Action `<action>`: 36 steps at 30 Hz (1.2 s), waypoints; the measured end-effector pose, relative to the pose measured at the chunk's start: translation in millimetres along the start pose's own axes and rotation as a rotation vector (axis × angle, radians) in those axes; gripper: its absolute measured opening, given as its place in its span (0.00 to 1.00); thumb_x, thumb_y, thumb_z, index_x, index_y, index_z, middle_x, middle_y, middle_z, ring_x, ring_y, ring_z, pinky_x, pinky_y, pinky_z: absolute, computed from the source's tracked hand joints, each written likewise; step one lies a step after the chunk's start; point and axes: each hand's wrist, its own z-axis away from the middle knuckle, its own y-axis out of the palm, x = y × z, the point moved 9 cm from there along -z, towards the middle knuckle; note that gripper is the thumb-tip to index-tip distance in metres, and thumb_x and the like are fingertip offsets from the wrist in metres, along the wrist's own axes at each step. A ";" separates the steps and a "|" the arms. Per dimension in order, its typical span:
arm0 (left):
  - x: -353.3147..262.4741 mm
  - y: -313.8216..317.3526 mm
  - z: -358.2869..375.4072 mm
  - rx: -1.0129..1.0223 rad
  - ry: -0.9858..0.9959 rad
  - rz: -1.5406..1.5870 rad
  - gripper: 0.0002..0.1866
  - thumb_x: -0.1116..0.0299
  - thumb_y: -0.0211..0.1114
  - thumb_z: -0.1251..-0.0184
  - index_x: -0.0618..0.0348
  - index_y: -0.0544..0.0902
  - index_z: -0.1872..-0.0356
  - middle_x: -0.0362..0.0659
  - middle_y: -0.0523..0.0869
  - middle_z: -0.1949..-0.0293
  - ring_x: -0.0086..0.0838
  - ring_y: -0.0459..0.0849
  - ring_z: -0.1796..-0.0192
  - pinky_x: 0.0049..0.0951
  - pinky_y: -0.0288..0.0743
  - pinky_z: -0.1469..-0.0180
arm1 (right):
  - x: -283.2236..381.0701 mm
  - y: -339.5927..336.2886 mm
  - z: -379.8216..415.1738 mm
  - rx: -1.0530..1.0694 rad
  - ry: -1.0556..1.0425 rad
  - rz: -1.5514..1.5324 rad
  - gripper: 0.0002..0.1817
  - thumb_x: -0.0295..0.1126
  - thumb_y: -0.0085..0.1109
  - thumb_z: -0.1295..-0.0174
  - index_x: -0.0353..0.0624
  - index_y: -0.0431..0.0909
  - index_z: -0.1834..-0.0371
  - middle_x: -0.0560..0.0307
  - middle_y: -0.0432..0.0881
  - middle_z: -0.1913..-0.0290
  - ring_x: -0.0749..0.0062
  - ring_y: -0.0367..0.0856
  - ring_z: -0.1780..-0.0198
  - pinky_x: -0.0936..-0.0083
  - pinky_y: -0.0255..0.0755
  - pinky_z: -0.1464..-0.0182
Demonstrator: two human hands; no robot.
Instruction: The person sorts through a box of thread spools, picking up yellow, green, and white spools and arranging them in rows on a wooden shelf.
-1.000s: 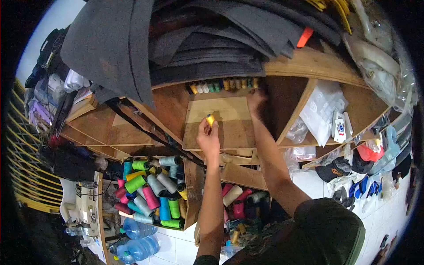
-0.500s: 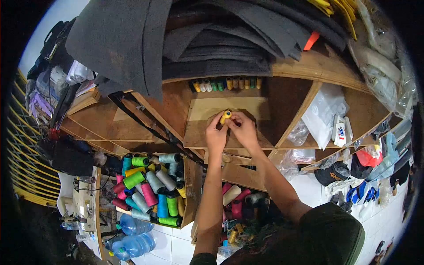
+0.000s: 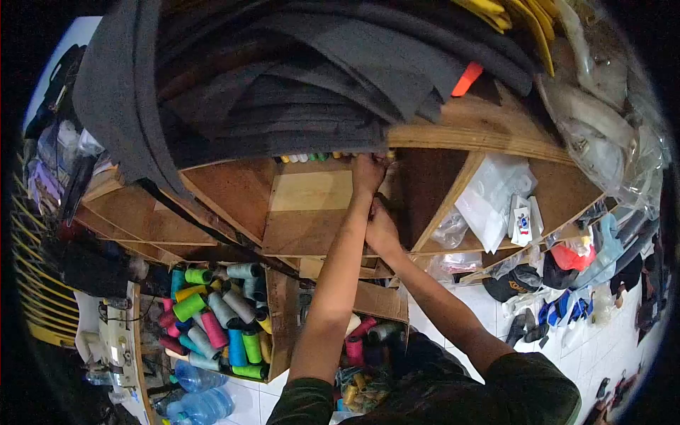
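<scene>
Right hand (image 3: 383,229): held over the shelf's (image 3: 304,228) front edge, beside the left forearm; grip hidden. Left hand (image 3: 369,172): extended to the back edge; grip cannot be told. Thread spools (image 3: 302,158): lined along the back edge. Black cap (image 3: 504,287): orange-lettered, illegible.

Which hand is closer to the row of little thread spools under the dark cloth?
The left. The left hand is up at the row of little spools, hiding part of it; the right hand is lower, farther from them.
</scene>
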 end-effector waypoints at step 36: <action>-30.3 18.5 -7.6 0.019 0.344 -0.176 0.18 0.72 0.70 0.49 0.65 0.80 0.55 0.59 0.83 0.59 0.53 0.81 0.54 0.42 0.73 0.53 | 20.1 -3.5 0.0 -0.094 -0.239 0.025 0.24 0.35 0.60 0.43 0.28 0.69 0.50 0.28 0.79 0.60 0.34 0.77 0.52 0.55 0.73 0.54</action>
